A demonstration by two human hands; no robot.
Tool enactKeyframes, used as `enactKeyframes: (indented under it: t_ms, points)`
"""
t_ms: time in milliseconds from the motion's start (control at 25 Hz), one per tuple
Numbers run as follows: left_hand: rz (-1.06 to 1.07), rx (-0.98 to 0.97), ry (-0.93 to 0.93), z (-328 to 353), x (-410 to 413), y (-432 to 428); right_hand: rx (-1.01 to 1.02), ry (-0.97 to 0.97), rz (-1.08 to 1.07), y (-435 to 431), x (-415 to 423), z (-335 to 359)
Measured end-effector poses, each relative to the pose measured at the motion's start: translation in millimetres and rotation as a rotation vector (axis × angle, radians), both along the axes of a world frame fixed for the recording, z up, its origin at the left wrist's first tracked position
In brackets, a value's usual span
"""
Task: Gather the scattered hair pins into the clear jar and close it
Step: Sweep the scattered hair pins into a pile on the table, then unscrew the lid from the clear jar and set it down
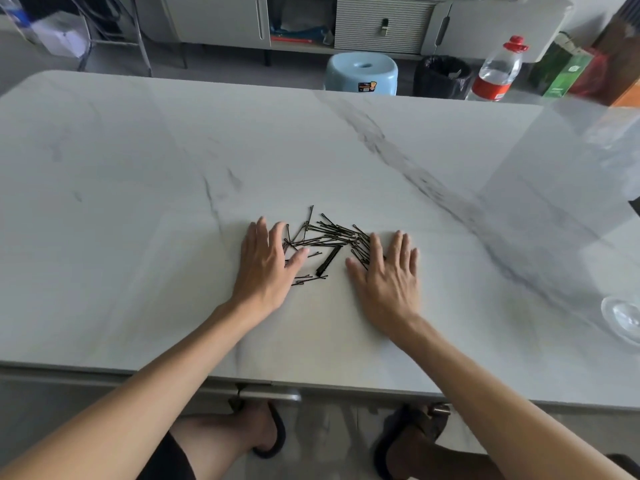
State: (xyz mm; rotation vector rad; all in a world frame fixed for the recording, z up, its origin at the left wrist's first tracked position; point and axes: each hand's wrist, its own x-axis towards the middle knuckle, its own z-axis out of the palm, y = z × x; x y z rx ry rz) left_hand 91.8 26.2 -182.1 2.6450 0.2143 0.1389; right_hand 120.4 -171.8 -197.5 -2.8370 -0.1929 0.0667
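Observation:
Several thin black hair pins [325,239] lie in a loose heap on the white marble table [138,202], with one wider black clip [328,260] among them. My left hand [265,268] lies flat on the table at the heap's left side, fingers apart, thumb touching some pins. My right hand [389,273] lies flat at the heap's right side, its fingers over the edge of the pins. A clear lid [623,318] lies at the table's right edge. A large clear jar [561,174] stands blurred at the right, close to the camera.
A plastic bottle [498,69] with a red cap stands at the far right edge of the table. Beyond the table are a light blue stool [362,72], a black bin [443,76] and grey cabinets. My legs and sandals show under the near table edge.

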Motion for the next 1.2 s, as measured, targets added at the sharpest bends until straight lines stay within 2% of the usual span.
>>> enactKeyframes:
  t_ms: [80, 160, 240, 320, 400, 520, 640, 760, 840, 1000, 1120, 1200]
  points:
    - [-0.049, -0.040, -0.006, -5, -5, -6, -0.012, -0.016, 0.025, 3, -3, 0]
    - [-0.096, -0.232, -0.045, -3, -14, -13, 0.014, -0.007, 0.116, -2, -7, 2]
    - [-0.151, -0.328, -0.082, 6, -20, -26, 0.073, 0.000, 0.262, -5, -12, 9]
    - [-0.219, -0.302, -0.109, 18, -26, -40, 0.172, 0.049, 0.390, -10, -19, 22]
    - [-0.262, -0.223, -0.121, 32, -31, -48, 0.262, 0.073, 0.429, -28, -30, 40]
    - [-0.250, -0.153, -0.005, 52, -39, -53, 0.240, -0.076, 0.332, -88, -39, 66]
    - [-0.324, -0.082, 0.129, 71, -54, -84, -0.026, -0.195, 0.077, -176, -41, 90]
    - [-0.425, -0.005, 0.288, 83, -64, -125, -0.253, -0.100, -0.264, -252, -36, 109]
    - [-0.461, 0.017, 0.354, 86, -66, -143, -0.333, 0.005, -0.392, -284, -34, 111]
    - [-0.491, -0.043, 0.355, 90, -64, -166, -0.202, 0.161, -0.398, -314, -28, 105]
    - [-0.504, -0.122, 0.315, 89, -62, -173, -0.187, 0.073, -0.330, -298, -26, 109]
    - [-0.504, -0.216, 0.263, 88, -64, -172, -0.129, 0.012, -0.209, -263, -30, 118]
